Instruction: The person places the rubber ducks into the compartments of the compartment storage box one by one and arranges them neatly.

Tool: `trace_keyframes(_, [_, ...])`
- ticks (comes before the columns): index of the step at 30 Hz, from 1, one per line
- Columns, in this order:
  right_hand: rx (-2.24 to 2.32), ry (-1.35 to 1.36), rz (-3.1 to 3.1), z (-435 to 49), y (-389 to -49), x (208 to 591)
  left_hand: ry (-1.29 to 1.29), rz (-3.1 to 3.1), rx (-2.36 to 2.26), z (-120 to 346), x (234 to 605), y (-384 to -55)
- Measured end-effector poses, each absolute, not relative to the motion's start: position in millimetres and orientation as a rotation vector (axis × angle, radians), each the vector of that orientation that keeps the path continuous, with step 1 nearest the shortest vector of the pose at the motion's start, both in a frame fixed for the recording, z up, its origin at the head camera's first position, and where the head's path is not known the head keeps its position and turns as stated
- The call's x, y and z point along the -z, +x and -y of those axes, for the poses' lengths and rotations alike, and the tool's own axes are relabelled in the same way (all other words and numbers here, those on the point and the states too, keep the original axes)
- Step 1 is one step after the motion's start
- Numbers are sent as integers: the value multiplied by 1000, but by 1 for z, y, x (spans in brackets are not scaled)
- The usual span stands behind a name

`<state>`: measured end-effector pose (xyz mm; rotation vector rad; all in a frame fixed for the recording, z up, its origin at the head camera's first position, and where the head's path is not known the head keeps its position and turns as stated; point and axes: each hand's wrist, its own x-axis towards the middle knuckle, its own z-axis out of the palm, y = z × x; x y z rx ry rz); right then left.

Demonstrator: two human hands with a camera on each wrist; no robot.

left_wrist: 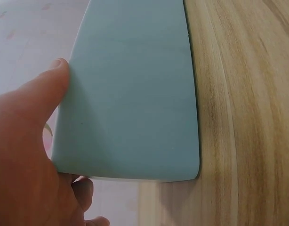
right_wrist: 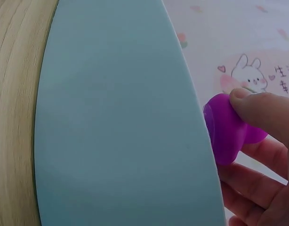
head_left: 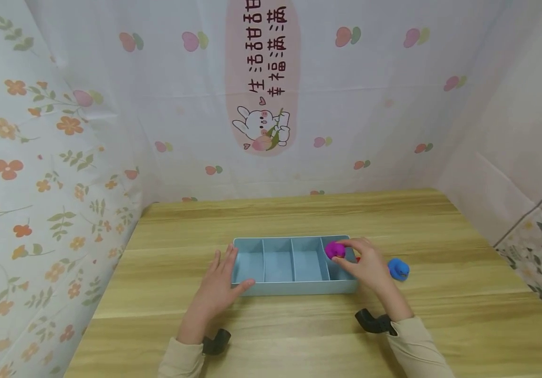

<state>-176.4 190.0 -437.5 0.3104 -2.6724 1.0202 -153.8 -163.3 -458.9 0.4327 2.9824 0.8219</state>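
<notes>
A light blue divided box lies on the table, its row of compartments facing up. My left hand rests against its left end, with the thumb at the front rim and the fingers along the left side. In the left wrist view, the thumb touches the rim. My right hand pinches a purple toy duck between thumb and fingers over the rightmost compartment. From the right wrist, the purple duck shows just beyond the box's front wall, which hides part of it.
A blue toy duck stands on the wooden table to the right of my right hand. Something red shows beside the box, mostly hidden by that hand. Patterned cloth hangs behind and at both sides.
</notes>
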Motion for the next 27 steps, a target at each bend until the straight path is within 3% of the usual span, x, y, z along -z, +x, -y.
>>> trace_keyframes(27, [-1093,497,2617,-141,-190,435,431,-2973,-853,162,454,-152])
